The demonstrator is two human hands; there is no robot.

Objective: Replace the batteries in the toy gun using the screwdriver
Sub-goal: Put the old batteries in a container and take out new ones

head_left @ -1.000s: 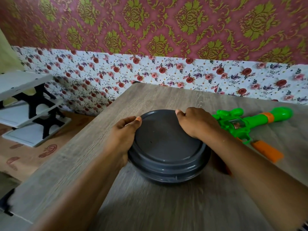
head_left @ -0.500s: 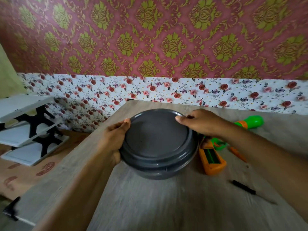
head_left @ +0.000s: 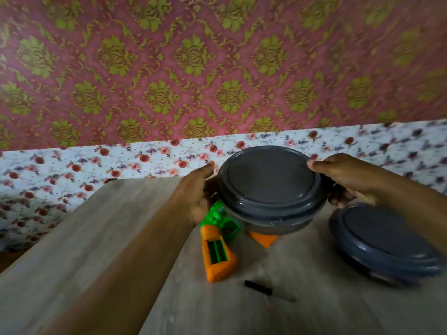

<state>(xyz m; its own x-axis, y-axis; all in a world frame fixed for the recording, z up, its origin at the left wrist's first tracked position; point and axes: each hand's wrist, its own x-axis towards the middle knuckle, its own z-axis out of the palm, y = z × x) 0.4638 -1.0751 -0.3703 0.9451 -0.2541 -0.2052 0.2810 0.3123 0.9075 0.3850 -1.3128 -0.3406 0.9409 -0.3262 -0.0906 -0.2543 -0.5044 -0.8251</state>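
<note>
1. Holding a grey bowl [head_left: 269, 189] upside down above the tabletop [head_left: 101, 238], the left hand [head_left: 197, 193] and right hand [head_left: 343, 178] clasp its opposite rims, fingers curled round the edge; each grip is closed on the bowl and on nothing else.
2. Toy gun [head_left: 219, 247]: green and orange, lying on the tabletop partly beneath the raised bowl, its orange handle nearest the camera with the battery bay open and, apparently, empty.
3. Screwdriver [head_left: 262, 289]: small and dark, lying loose just beside the handle.
4. Second bowl [head_left: 384, 243]: also inverted, resting on the tabletop at right, below the right forearm.
5. Risk, bowl: if either grip slackens, it would likely drop onto the gun.
6. Risk, second bowl: a careless set-down at right could knock it; the right forearm passes close above it.
7. Risk, screwdriver: a sweeping forearm could roll it off the tabletop.
8. Batteries and bay cover: not visible; whether they lie under the bowls cannot be told.
</note>
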